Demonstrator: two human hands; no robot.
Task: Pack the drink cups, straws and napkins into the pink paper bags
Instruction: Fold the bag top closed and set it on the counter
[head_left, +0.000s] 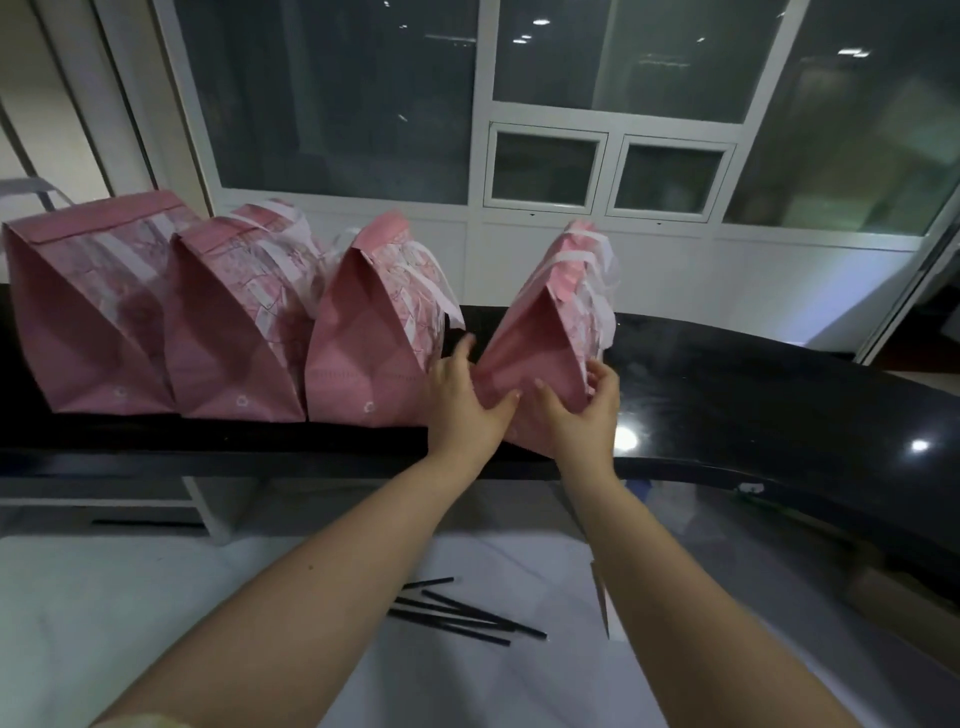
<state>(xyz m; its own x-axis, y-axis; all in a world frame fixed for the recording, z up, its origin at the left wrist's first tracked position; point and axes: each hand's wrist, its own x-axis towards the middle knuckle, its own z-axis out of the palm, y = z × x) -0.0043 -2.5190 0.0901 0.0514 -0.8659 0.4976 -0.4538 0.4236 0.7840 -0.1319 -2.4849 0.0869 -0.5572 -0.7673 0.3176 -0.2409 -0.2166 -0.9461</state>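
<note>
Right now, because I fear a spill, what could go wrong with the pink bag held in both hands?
1. The rightmost pink paper bag, gripped by the left hand and right hand, leans tilted at the front edge of the glossy black counter; released, it may tip off.
2. The left hand sits between it and the neighbouring pink paper bag, which it could nudge.
3. The thin black straws lie loose on the white surface below, possibly forgotten.

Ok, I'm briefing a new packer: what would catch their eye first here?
Four pink bags stand in a row on the black ledge under the window. The left hand and right hand grip the rightmost bag. Black straws lie loose on the white table nearer the camera.
</note>
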